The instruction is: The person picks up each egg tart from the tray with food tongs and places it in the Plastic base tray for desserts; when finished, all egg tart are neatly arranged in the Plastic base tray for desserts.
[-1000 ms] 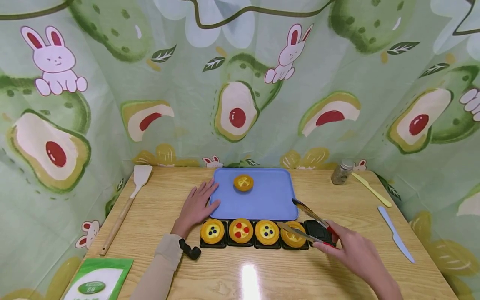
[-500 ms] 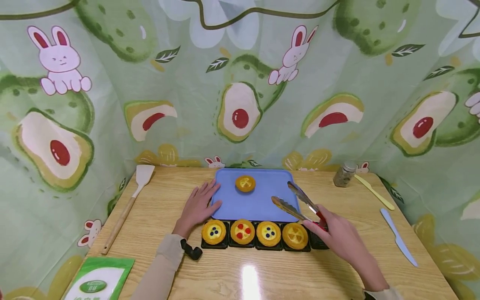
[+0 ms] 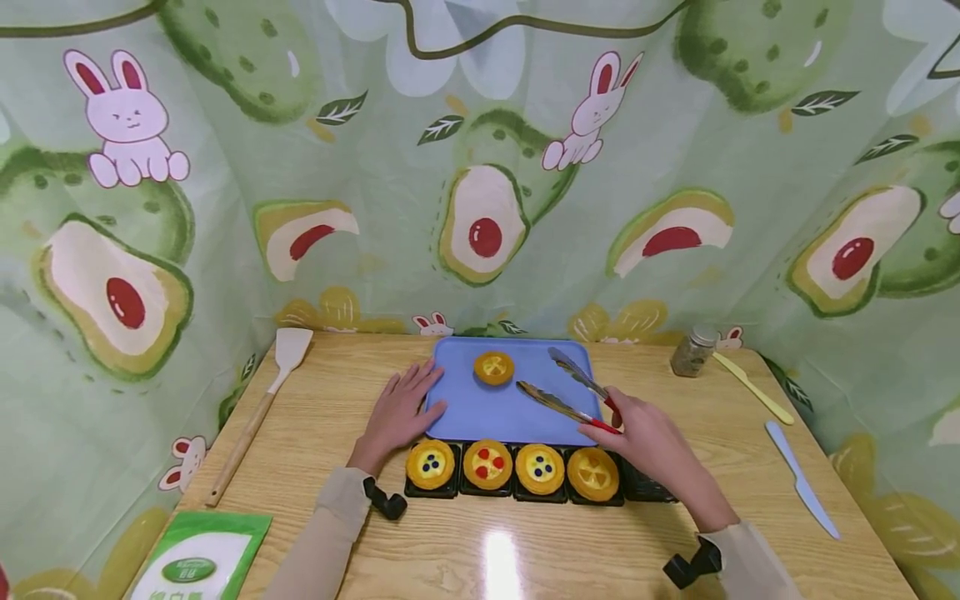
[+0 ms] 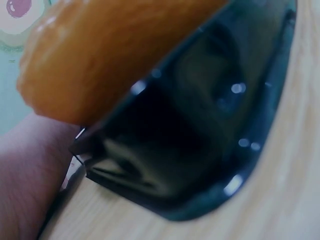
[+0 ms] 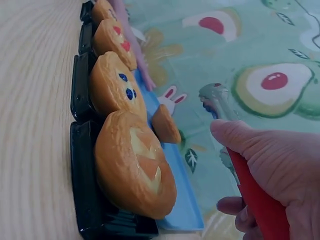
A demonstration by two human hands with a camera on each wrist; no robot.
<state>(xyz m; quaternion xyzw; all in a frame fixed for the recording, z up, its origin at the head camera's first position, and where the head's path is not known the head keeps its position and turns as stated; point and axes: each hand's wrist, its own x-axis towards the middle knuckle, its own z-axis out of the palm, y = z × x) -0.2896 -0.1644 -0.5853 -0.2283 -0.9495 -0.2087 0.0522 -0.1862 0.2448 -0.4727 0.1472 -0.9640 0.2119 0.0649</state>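
My right hand point(image 3: 647, 439) grips red-handled metal tongs point(image 3: 558, 405), whose arms stand spread over the blue tray point(image 3: 471, 417) with nothing between the tips. One egg tart point(image 3: 493, 367) sits on the tray, just left of those tips. At the tray's left edge rests my left hand point(image 3: 397, 414), fingers extended. In front of the tray runs a row of black plastic holders. Several hold tarts: a blue-dotted tart point(image 3: 430, 464), a red-dotted tart point(image 3: 487, 464), another blue-dotted tart point(image 3: 540, 468) and a plain-topped tart point(image 5: 136, 164). The rightmost holder point(image 3: 647, 485) is partly hidden under my right hand.
A spatula point(image 3: 258, 417) with a wooden handle lies at the left, above a green-and-white packet point(image 3: 198, 554). On the right stand a glass jar point(image 3: 693, 351), a yellow knife point(image 3: 753, 387) and a light-blue knife point(image 3: 802, 479) lying flat. Patterned cloth hangs behind.
My right hand has carried the spread tongs up and left, from above the plain-topped tart in the row to over the tray, near its tart. The left hand stays at the tray's edge.
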